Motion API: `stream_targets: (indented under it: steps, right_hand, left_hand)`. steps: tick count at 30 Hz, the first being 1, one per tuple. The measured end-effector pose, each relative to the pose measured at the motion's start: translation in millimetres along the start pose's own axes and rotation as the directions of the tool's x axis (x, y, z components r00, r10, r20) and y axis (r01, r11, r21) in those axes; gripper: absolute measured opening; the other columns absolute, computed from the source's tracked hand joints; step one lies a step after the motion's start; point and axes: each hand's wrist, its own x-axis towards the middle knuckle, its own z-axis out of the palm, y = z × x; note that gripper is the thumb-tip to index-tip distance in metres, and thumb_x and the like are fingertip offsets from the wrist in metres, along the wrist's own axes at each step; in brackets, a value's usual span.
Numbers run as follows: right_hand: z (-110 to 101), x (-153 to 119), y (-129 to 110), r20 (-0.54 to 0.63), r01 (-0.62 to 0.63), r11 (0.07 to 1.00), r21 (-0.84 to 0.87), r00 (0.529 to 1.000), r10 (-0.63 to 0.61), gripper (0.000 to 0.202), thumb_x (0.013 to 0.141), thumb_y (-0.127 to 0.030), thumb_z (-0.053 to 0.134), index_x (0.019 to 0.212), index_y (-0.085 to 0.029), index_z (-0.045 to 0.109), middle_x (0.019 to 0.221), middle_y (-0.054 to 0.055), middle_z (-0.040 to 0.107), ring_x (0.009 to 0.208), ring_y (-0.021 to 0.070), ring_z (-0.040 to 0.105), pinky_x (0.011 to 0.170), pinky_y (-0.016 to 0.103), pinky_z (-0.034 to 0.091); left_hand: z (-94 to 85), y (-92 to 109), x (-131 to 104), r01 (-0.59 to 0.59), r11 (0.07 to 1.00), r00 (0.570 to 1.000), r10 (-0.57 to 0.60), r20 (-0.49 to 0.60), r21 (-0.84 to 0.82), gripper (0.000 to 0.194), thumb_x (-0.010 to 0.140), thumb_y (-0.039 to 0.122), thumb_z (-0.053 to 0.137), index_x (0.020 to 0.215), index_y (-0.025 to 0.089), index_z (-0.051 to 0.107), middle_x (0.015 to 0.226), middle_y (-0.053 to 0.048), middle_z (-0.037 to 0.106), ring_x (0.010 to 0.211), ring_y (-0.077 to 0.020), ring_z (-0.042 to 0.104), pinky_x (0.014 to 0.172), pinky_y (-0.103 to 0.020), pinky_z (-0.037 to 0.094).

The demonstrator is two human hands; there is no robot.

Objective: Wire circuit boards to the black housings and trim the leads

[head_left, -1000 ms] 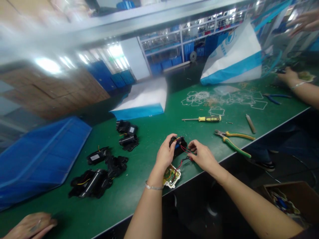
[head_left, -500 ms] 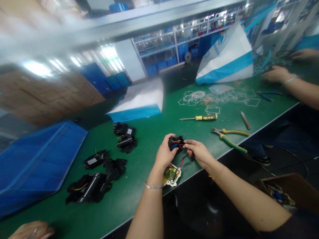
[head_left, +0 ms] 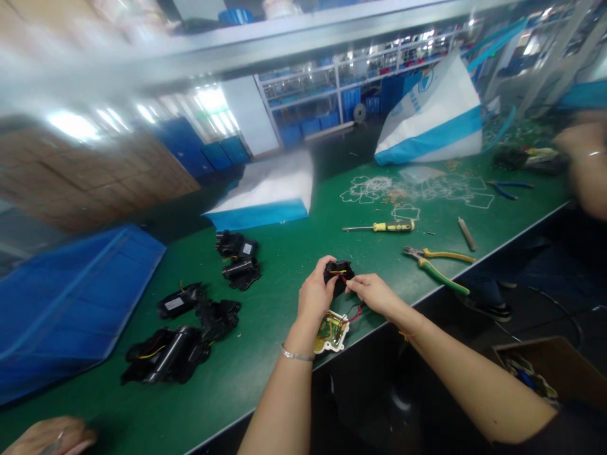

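Observation:
My left hand (head_left: pixel 313 292) is wrapped round a small black plastic housing (head_left: pixel 345 268) with yellow and red wires inside, held just above the green bench. At the housing's right side, the thumb and fingers of my right hand (head_left: pixel 372 292) pinch a thin red wire. Below lies a circuit board in a white frame (head_left: pixel 337 344), close to the bench edge, with red and dark wires running from it toward my right hand. Its left side is partly behind my left wrist.
Several black housings (head_left: pixel 175 354) lie to the left, beside a blue bin (head_left: pixel 71 303). A yellow screwdriver (head_left: pixel 391 226), yellow-green cutters (head_left: pixel 439 265) and blue pliers (head_left: pixel 509 188) lie right, near white gaskets (head_left: pixel 367 189). Other people's hands show at lower left (head_left: pixel 54 436) and far right (head_left: pixel 588 158).
My right hand has shifted slightly against the housing; a red bundle under it no longer shows. At far right, the other person's hands have drawn back and a dark object now lies there.

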Motion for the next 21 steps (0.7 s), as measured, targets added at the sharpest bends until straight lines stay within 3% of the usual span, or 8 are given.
stream_targets:
  steps: [5, 8, 11, 13, 16, 18, 21]
  right_hand:
    - [9, -21, -9, -0.017, 0.115, 0.989, -0.096, 0.993, -0.117, 0.03, 0.087, -0.038, 0.049, 0.072, -0.017, 0.065, 0.053, -0.004, 0.043, 0.052, 0.0106, 0.037, 0.053, 0.025, 0.023]
    - [21, -44, -19, 0.053, 0.236, 0.962, -0.139, 0.972, -0.23, 0.03, 0.088, -0.037, 0.05, 0.068, -0.018, 0.062, 0.06, -0.002, 0.049, 0.06, 0.0119, 0.043, 0.059, 0.025, 0.026]
    - [26, -57, -21, 0.09, 0.282, 0.959, -0.003, 0.956, -0.281, 0.03, 0.09, -0.039, 0.05, 0.07, -0.018, 0.059, 0.06, -0.003, 0.047, 0.06, 0.0112, 0.042, 0.058, 0.025, 0.027]
    - [22, -57, -18, 0.001, 0.184, 0.95, 0.251, 0.982, -0.19, 0.03, 0.09, -0.043, 0.049, 0.077, -0.019, 0.058, 0.056, -0.005, 0.038, 0.053, 0.0095, 0.035, 0.055, 0.023, 0.027]
    - [8, -50, -14, -0.097, 0.054, 0.769, 0.637, 0.995, 0.01, 0.027, 0.085, -0.047, 0.057, 0.086, -0.021, 0.056, 0.061, -0.007, 0.036, 0.052, 0.0075, 0.033, 0.052, 0.02, 0.031]
    - [-1, -46, -14, -0.081, -0.011, 0.67, 0.742, 0.991, 0.106, 0.028, 0.079, -0.044, 0.065, 0.093, -0.022, 0.057, 0.071, -0.005, 0.044, 0.055, 0.0061, 0.038, 0.052, 0.019, 0.034]
    - [-7, -42, -16, -0.044, -0.101, 0.671, 0.735, 0.98, 0.196, 0.034, 0.074, -0.035, 0.071, 0.102, -0.021, 0.058, 0.082, -0.002, 0.053, 0.056, 0.0053, 0.043, 0.053, 0.019, 0.039]
  left_hand:
    - [4.4, -2, 2, 0.023, 0.999, 0.999, -0.023, -0.026, -0.024, 0.038, 0.086, 0.026, 0.055, 0.122, 0.038, 0.047, 0.102, 0.004, 0.066, 0.088, -0.0162, 0.063, 0.074, -0.024, 0.045]
    - [9.0, -4, 4, 0.027, 0.997, 0.997, -0.033, -0.075, -0.079, 0.04, 0.087, 0.025, 0.054, 0.124, 0.035, 0.045, 0.101, 0.002, 0.066, 0.087, -0.015, 0.062, 0.076, -0.023, 0.045]
    - [11.5, -4, 6, 0.039, 0.996, 0.995, -0.046, -0.092, -0.078, 0.04, 0.087, 0.025, 0.053, 0.125, 0.034, 0.046, 0.099, 0.002, 0.067, 0.084, -0.0149, 0.063, 0.074, -0.023, 0.045]
    - [11.4, -3, 6, 0.037, 0.997, 0.994, -0.043, -0.098, -0.065, 0.04, 0.087, 0.024, 0.053, 0.124, 0.034, 0.046, 0.1, 0.002, 0.067, 0.085, -0.0158, 0.063, 0.075, -0.024, 0.046]
    - [8.8, 0, 5, 0.029, 0.998, 0.994, -0.034, -0.1, -0.052, 0.04, 0.087, 0.024, 0.054, 0.125, 0.034, 0.045, 0.104, 0.001, 0.066, 0.09, -0.0171, 0.063, 0.078, -0.025, 0.046]
    - [6.2, 2, 4, 0.027, 0.999, 0.995, -0.031, -0.092, -0.041, 0.039, 0.087, 0.026, 0.055, 0.124, 0.034, 0.045, 0.106, 0.001, 0.066, 0.091, -0.0176, 0.063, 0.078, -0.026, 0.047]
    - [1.7, 4, 2, 0.003, 0.999, 0.999, -0.005, -0.053, -0.038, 0.05, 0.079, 0.035, 0.067, 0.123, 0.034, 0.044, 0.111, 0.002, 0.064, 0.095, -0.0185, 0.063, 0.08, -0.027, 0.047]
